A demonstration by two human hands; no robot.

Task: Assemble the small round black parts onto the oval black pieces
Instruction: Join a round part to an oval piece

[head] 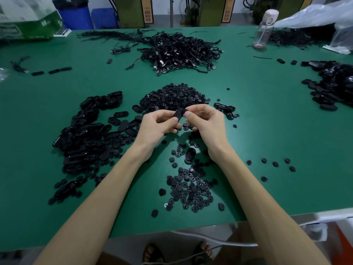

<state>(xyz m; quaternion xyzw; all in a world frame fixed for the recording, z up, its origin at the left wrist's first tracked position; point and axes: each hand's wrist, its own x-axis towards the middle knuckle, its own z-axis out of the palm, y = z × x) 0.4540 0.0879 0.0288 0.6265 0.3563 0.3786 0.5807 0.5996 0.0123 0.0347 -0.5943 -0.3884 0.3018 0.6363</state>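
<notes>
Both hands meet above the middle of the green table [257, 131]. My left hand [158, 125] and my right hand [206, 123] pinch one oval black piece [179, 114] between thumbs and fingertips, tilted in the air. Whether a round part sits on it is hidden by the fingers. A heap of small round black parts [172, 98] lies just beyond the hands. More round parts [191, 188] are scattered near the front edge. A large pile of oval black pieces [86, 134] lies to the left. One oval piece [190, 155] lies alone between my forearms.
A tangle of black cables [181, 50] fills the far middle. Another pile of black parts [332, 87] sits at the right edge. A clear water bottle [264, 29], plastic bags [324, 18] and a green box [28, 22] stand at the back. Loose round parts [275, 164] lie to the right.
</notes>
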